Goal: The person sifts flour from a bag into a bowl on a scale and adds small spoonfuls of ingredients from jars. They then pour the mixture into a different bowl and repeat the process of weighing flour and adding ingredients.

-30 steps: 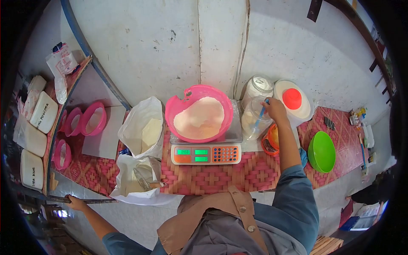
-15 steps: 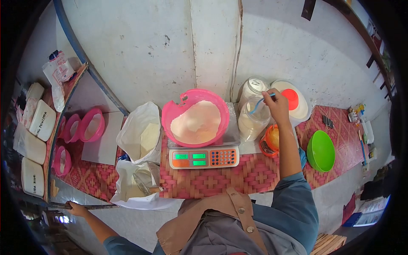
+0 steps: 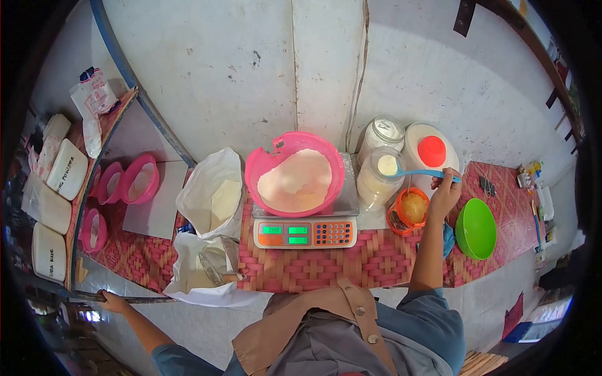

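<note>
My right hand (image 3: 444, 192) is closed on the handle of a blue spoon (image 3: 421, 172). The spoon's bowl carries a pale powder and hangs over the mouth of a clear jar (image 3: 374, 190) of similar powder. Below the spoon handle stands an orange tub (image 3: 402, 227) with something amber-coloured inside. At the lower left, my left hand (image 3: 113, 302) is wrapped round a dark bar (image 3: 145, 299) under the shelf. A pink bowl (image 3: 254, 164) with a broken rim holds white powder on a digital scale (image 3: 305, 242).
White sacks (image 3: 188, 194) of powder, one with a metal scoop (image 3: 216, 266), stand left of the scale. Behind the jar are another jar (image 3: 380, 135) and a white tub with a red lid (image 3: 431, 151). A green bowl (image 3: 476, 229) stands right; pink bowls (image 3: 140, 178) and labelled containers (image 3: 65, 173) are left.
My right hand has moved right and down, lifting the spoon out of the jar. The spoon is now level with powder in it. My left hand stays on the bar; the view has shifted slightly.
</note>
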`<control>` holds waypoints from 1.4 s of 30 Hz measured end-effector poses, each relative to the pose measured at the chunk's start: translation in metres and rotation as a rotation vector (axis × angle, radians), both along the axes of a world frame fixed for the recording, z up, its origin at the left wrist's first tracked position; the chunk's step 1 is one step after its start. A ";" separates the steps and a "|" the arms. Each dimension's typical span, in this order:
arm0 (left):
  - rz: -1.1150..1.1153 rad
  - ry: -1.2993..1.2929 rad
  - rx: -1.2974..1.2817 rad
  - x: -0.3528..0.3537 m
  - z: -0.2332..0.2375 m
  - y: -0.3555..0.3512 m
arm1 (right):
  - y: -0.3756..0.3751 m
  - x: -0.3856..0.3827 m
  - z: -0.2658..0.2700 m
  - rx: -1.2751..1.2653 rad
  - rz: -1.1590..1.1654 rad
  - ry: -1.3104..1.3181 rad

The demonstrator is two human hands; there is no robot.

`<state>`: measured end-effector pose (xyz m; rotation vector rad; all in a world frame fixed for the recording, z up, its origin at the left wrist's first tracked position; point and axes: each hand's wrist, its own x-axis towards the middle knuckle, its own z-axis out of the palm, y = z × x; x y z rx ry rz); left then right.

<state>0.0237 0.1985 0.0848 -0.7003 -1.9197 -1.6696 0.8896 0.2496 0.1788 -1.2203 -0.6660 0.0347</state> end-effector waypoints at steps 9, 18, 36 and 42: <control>0.002 0.013 0.006 0.007 0.003 -0.001 | 0.001 -0.109 -0.033 -0.282 0.476 -0.265; -0.004 -0.081 0.035 0.020 0.010 0.000 | -0.018 -0.122 -0.055 -0.220 0.560 -1.122; 0.012 -0.027 -0.003 -0.001 0.001 -0.003 | 0.151 0.048 0.019 -0.739 0.281 -1.120; -0.007 -0.093 0.008 -0.012 -0.005 -0.003 | 0.159 0.034 0.034 -0.805 0.472 -0.801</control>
